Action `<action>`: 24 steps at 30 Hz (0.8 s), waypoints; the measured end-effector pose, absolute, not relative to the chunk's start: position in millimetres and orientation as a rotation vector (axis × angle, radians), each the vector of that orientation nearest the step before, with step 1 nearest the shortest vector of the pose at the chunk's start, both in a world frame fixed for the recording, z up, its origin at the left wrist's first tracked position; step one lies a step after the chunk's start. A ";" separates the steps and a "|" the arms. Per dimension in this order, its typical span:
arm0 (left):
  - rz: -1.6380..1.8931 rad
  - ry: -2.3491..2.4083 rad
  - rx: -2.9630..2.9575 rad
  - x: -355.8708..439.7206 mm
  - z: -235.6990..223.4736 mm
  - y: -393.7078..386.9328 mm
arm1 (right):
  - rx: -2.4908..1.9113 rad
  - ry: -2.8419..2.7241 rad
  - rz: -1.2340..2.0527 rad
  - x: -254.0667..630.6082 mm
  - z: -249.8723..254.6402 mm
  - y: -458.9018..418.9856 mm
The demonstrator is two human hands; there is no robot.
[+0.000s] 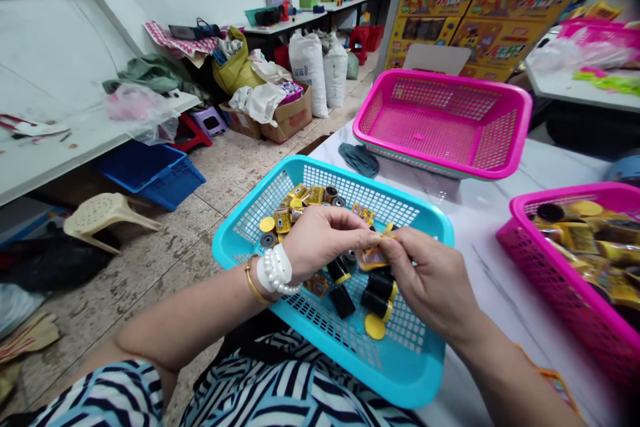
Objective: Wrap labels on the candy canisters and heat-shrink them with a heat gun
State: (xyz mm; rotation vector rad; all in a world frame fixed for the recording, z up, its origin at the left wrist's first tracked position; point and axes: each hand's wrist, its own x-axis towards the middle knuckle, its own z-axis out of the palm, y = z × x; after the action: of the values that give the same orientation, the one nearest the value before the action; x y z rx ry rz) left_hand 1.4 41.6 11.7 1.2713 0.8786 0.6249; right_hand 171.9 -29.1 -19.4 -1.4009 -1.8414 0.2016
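Above a blue plastic basket [240,205], my left hand [327,240] and my right hand [433,273] meet with their fingertips pinched together. Between them is a small yellow printed packet [373,258], partly hidden by the fingers. My left wrist carries a white band, pearl beads and a gold bangle. Below the hands lie black cylinders with yellow ends [376,303], a black cylinder [342,302] and a yellow disc [375,326]. Toward the basket's far left are several yellow printed pieces [283,220] and a grey ring-shaped part [269,240].
A pink basket [517,137] stands behind on the marbled table [480,213], beside a dark cloth bundle [359,159]. Another pink basket [555,293] at right holds yellow and black pieces. On the floor at left are a cream stool [107,213] and a blue crate [160,173].
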 end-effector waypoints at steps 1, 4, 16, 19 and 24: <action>0.652 0.905 1.302 0.6 11.2 43.2 | -1.411 -1.834 0.292 174.9 -18.0 -27.6; 0.718 0.980 1.405 -2.8 8.1 48.4 | -1.492 -1.785 0.464 183.8 -13.7 -24.5; 0.889 0.963 1.476 2.3 5.3 40.8 | -1.567 -1.356 0.817 171.5 -13.6 -30.4; 0.897 0.978 1.527 0.1 7.4 36.7 | -1.546 -1.342 0.767 171.8 -12.1 -30.3; 0.897 0.972 1.636 -1.6 7.5 33.8 | -1.527 -1.329 0.707 172.6 -13.7 -29.8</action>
State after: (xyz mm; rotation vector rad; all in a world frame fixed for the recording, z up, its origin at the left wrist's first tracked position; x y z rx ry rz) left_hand -1.6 33.8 7.5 1.6356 0.9722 0.8966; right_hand 172.6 -29.8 -13.7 -1.5274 -1.3285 0.7074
